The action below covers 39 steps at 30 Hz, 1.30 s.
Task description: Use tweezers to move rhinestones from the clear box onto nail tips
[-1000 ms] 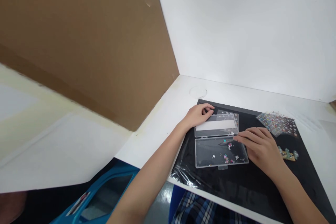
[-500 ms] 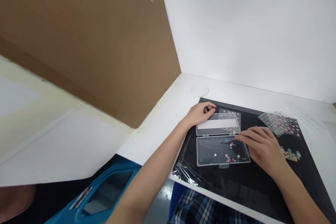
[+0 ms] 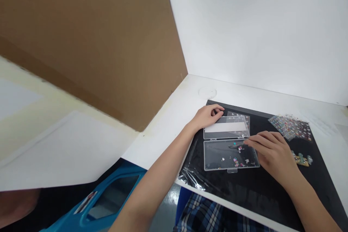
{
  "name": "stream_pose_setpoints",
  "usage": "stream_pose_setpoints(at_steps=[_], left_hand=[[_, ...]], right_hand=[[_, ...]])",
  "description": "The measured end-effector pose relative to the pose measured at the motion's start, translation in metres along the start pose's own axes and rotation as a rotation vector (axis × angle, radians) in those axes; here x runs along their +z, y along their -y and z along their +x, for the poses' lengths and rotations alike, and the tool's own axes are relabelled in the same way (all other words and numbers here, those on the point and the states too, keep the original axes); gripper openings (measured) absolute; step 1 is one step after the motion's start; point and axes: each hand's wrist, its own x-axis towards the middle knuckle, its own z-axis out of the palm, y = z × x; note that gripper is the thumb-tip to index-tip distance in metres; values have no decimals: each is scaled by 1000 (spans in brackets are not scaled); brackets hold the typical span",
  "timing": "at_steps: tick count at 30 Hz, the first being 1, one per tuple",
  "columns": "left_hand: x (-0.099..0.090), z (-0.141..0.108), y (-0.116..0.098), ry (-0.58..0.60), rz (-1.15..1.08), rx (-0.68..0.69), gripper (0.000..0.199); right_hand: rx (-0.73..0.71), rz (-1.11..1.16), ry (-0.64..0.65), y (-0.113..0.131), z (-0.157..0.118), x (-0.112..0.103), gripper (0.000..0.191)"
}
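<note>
**Entry: open clear plastic case (image 3: 231, 156) with tiny craft gems (image 3: 236, 162), and dark tweezers (image 3: 236, 146)**

Location: the case lies open and flat on my black mat (image 3: 261, 185), which sits on a white tabletop (image 3: 187, 105). Its two halves are joined along the middle, with the lid (image 3: 227, 127) on the far side and the shallow tray nearest me. The gems lie loose in the tray, mostly towards its right end, with a few more visible near the lid's near edge.

Hands: my left hand (image 3: 208, 116) lies on the lid's far edge with the fingers loosely curled; I cannot tell whether they grip it or merely rest there. My right hand (image 3: 272, 154) is closed on the tweezers, holding them like a pen, with the tips over the tray beside the gems. I cannot tell whether the tips hold a gem.

Handling: the gems look feather-light and slick, so they are best taken singly at the tweezer tips, as fingers would scatter them. The case looks light, stiff and brittle, best steadied by its rim.

Also present: a stack of glittery sheets (image 3: 290, 127) to the right, a small cluster of teal and gold pieces (image 3: 301, 159) beyond my right hand, and a crumpled clear plastic bag (image 3: 194, 178) at the mat's near corner.
</note>
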Motion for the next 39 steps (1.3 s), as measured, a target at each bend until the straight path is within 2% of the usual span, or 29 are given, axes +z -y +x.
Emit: stream_pose_setpoints(at_steps=[8, 15, 23, 29, 39], left_hand=[[2, 2, 3, -5, 9, 20, 24], [2, 1, 1, -4, 13, 20, 24], [1, 1, 0, 1, 19, 12, 25], [1, 0, 0, -2, 33, 18, 24], [1, 1, 0, -8, 35, 17, 24]], right_hand=[[-2, -17, -19, -4, 0, -1, 37], [33, -34, 18, -6, -2, 1, 37], [66, -1, -10, -11, -6, -2, 38], [52, -59, 61, -13, -7, -1, 39], [80, -101, 21, -12, -4, -4, 28]])
